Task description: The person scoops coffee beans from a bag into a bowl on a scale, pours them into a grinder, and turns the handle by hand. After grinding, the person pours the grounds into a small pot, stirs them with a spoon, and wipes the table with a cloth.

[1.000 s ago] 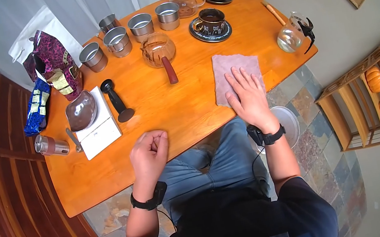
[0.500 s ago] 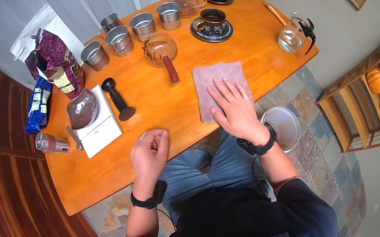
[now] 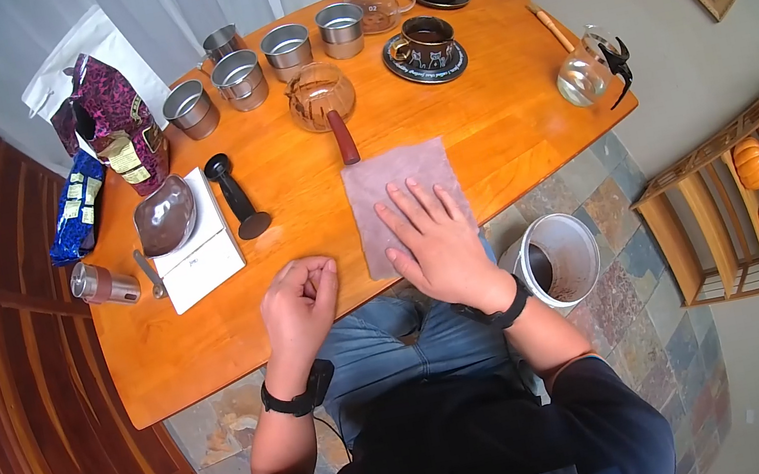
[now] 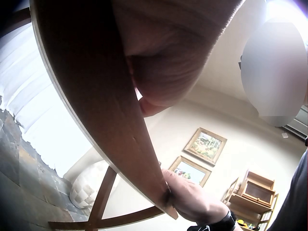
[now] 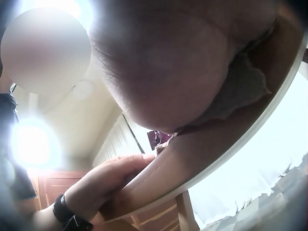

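My right hand point(image 3: 443, 251) lies flat with spread fingers on a pinkish-mauve cloth point(image 3: 397, 173) near the table's front edge. The cloth's far edge comes close to the dark red handle of a glass pot point(image 3: 319, 97) with brown residue inside. In the right wrist view, the palm and heel of that hand fill the top, with a corner of the cloth point(image 5: 240, 91) showing beside it. My left hand point(image 3: 298, 302) rests idle on the table edge, its fingers loosely curled and holding nothing. A black tamper-like tool point(image 3: 237, 196) lies beyond it.
Several metal cups point(image 3: 239, 81) line the back of the wooden table point(image 3: 497, 94). At the left are coffee bags point(image 3: 117, 131), a white scale point(image 3: 203, 273) bearing a dark dish, and a hand grinder point(image 3: 103, 284). Cups on saucers point(image 3: 427, 66), a glass kettle point(image 3: 583, 79) and a floor bucket point(image 3: 566, 255) are rightward.
My right hand has slid the cloth leftward and slightly nearer along the table, uncovering more of the bucket on the floor. My left hand has stayed in place.
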A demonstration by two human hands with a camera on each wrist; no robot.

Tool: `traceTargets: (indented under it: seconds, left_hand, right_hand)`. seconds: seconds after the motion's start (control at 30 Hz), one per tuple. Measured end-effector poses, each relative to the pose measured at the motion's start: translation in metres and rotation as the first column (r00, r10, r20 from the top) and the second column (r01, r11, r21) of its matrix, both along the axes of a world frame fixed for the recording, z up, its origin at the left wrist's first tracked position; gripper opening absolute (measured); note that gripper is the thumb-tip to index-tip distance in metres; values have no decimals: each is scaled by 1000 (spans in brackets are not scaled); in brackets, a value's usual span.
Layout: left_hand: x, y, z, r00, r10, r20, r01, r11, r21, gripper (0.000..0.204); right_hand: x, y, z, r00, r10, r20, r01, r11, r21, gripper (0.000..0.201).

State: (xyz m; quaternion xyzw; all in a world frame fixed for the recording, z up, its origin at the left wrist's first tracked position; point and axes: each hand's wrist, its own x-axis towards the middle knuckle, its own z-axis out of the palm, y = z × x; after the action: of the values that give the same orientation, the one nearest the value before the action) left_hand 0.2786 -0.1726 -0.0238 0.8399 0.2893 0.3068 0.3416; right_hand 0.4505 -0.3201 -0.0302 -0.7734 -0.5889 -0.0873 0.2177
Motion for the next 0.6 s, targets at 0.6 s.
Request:
traceTargets:
  seconds: [0.6]
  left_hand:
    - [1,0,7,988,-146,41,131,959,250,25]
  right_hand:
    - [-65,41,-12,971,230,-71,-225,972,70,52]
